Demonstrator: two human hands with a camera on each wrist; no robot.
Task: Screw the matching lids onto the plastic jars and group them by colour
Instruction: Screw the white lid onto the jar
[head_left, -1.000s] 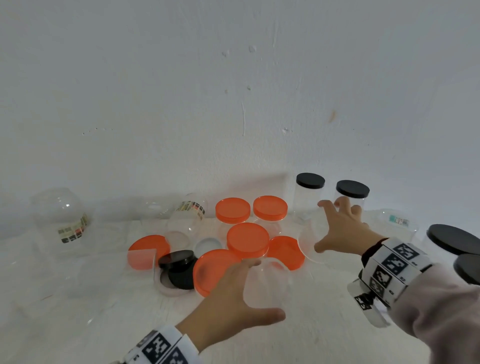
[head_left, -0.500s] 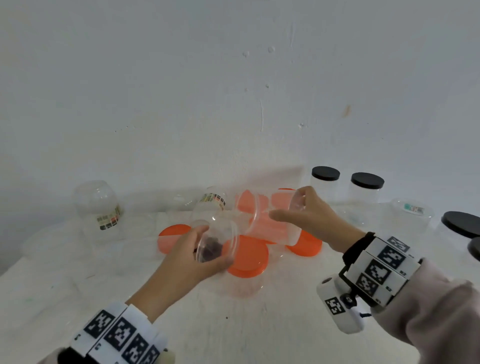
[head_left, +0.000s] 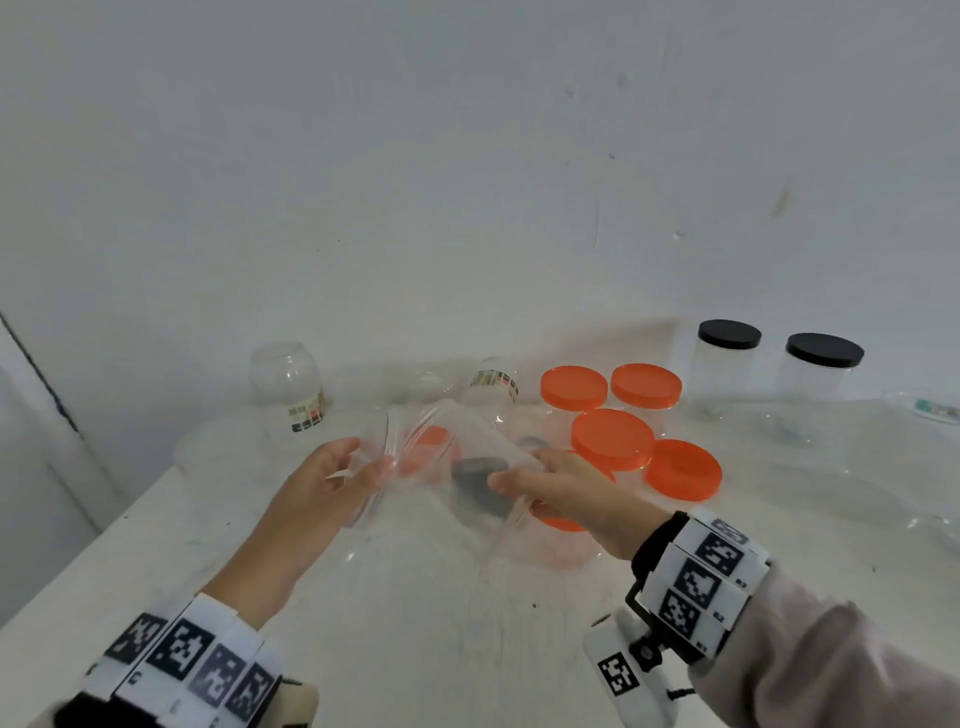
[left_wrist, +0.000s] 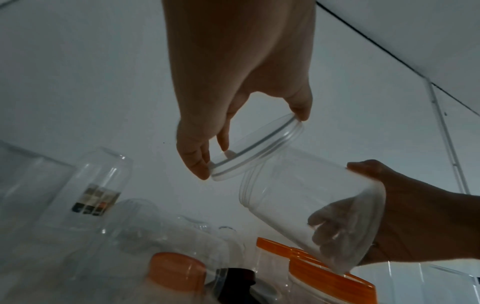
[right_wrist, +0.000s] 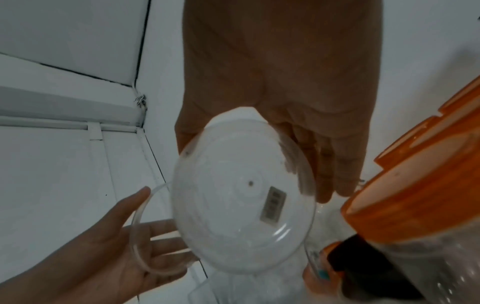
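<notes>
My left hand (head_left: 363, 465) pinches a clear lid (head_left: 387, 457) by its rim, thumb on one side and fingers on the other. In the left wrist view the clear lid (left_wrist: 257, 148) hangs tilted just above the threaded mouth of a clear jar (left_wrist: 298, 197), a small gap between them. My right hand (head_left: 524, 470) grips that clear jar (head_left: 467, 457) around its lower body, tipped with the mouth toward the lid. The jar's base (right_wrist: 241, 197) fills the right wrist view, the lid (right_wrist: 140, 236) behind it.
Several orange-lidded jars (head_left: 613, 439) cluster right of my hands on the white table (head_left: 415, 623). Two black-lidded jars (head_left: 729, 333) stand at the back right by the wall. Open clear jars (head_left: 291, 384) with labels stand at the back left. The table's left edge is close.
Both hands rose from the table, the left with the clear lid and the right with the clear jar. They then moved left and brought lid and jar mouth together.
</notes>
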